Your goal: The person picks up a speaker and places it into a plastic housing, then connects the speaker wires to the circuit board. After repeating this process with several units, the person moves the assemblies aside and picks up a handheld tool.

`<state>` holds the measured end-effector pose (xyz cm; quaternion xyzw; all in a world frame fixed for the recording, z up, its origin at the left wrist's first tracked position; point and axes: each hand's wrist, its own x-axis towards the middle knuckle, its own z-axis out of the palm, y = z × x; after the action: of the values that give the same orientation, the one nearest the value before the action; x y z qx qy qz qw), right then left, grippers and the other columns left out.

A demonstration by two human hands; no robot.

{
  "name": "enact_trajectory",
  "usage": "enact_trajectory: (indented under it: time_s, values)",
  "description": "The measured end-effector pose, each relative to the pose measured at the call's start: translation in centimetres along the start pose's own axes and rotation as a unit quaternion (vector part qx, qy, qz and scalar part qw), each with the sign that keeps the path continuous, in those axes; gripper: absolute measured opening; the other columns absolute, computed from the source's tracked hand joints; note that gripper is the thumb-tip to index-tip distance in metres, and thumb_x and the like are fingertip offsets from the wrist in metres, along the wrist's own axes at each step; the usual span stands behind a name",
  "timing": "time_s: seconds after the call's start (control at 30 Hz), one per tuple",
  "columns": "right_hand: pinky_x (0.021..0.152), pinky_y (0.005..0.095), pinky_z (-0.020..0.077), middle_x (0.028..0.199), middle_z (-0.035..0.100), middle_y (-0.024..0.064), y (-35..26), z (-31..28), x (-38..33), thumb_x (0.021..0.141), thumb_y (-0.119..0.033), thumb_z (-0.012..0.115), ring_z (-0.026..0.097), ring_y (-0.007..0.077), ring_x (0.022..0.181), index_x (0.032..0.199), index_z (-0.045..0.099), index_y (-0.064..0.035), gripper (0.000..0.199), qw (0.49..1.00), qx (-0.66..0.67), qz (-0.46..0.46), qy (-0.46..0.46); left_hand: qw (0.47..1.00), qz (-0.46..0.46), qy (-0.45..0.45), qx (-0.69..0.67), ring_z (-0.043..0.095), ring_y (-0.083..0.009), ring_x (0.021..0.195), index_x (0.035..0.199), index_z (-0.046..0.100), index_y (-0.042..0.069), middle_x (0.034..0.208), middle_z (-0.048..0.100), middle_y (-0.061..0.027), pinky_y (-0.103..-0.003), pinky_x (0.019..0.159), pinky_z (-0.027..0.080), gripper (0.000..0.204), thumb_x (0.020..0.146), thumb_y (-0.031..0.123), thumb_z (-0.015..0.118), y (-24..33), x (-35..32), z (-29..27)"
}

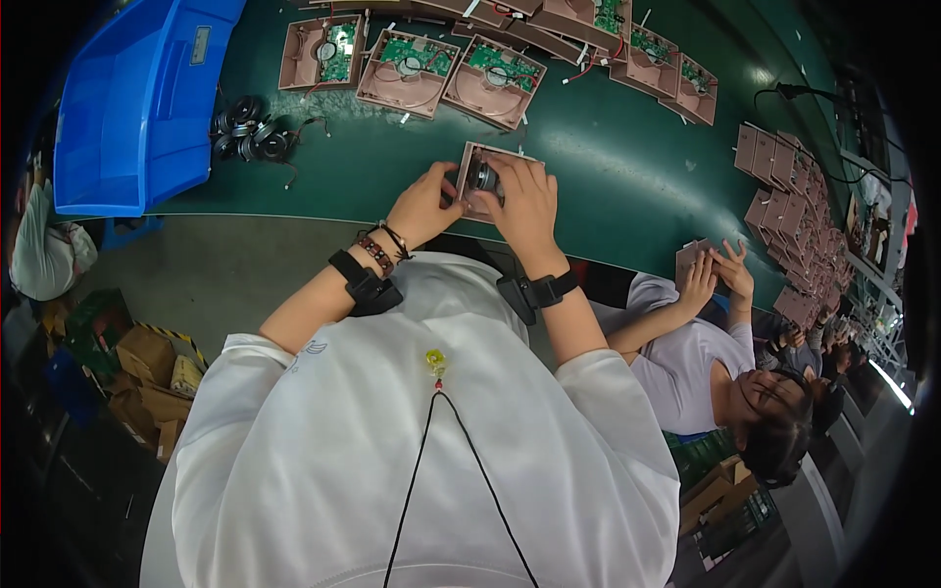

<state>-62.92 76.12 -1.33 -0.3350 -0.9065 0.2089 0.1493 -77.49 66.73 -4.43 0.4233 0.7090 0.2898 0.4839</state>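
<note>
A small pinkish-brown housing (476, 208) lies open near the table's front edge, between my hands. My left hand (426, 204) grips its left side, with thumb and fingers bent round the wall. Inside the housing sits a round black-and-silver speaker (479, 177). My right hand (527, 203) reaches over the housing's right wall, its thumb and fingers closed about the speaker. Part of the housing's inside is hidden by that hand. To the left lies a heap of loose black speakers (251, 135) with wires.
A large blue bin (108, 127) stands at the left. Along the back are several housings with green circuit boards (407, 64). More housings are stacked (799, 220) at the right, where a co-worker's hands (716, 272) hold another housing (688, 257). A black cable (789, 91) crosses the far right.
</note>
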Motion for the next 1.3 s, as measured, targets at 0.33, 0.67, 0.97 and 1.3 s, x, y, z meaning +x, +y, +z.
enact_trajectory:
  time_s: [0.33,0.67,0.97,1.3]
  values:
    - [0.074,0.0356,0.0349,0.099,0.049,0.0048,-0.4,0.7,0.4,0.058,-0.021,0.076,0.045,0.0255,0.092,0.103,0.061,-0.0117,0.048,0.997,-0.035,0.066,-0.002,1.0,-0.003,-0.017,-0.025,0.062,-0.0171,0.066,0.116,0.043,0.002,0.089,0.057,-0.0091,-0.028,0.059,0.048,0.049,0.075,0.015,0.066,-0.1,0.0,-0.2]
    - [0.073,0.0348,0.0341,0.095,0.048,0.0044,-0.6,0.9,1.2,0.052,-0.018,0.077,0.045,0.0235,0.09,0.098,0.061,-0.0103,0.049,0.996,-0.045,0.069,-0.021,0.999,-0.003,-0.026,-0.035,0.062,-0.0169,0.066,0.117,0.044,0.003,0.09,0.057,-0.009,-0.028,0.06,0.049,0.049,0.075,0.015,0.066,-0.1,0.1,-0.4]
    - [0.075,0.0354,0.0338,0.095,0.049,0.0038,-0.7,1.5,1.0,0.051,-0.015,0.076,0.046,0.0228,0.09,0.095,0.06,-0.0104,0.047,0.993,-0.088,0.072,-0.016,0.999,0.002,0.015,-0.039,0.062,-0.0182,0.075,0.117,0.045,0.004,0.093,0.057,-0.0092,-0.03,0.066,0.049,0.047,0.078,0.022,0.064,0.1,1.0,0.3]
    - [0.075,0.0351,0.0328,0.096,0.051,0.003,-0.6,2.2,0.7,0.056,-0.015,0.071,0.047,0.0207,0.092,0.092,0.057,-0.0097,0.04,0.994,-0.101,0.044,0.009,0.999,-0.046,0.018,-0.02,0.061,-0.0222,0.083,0.111,0.054,0.007,0.09,0.061,-0.0078,-0.033,0.072,0.047,0.045,0.078,0.035,0.063,-0.4,3.6,-0.2]
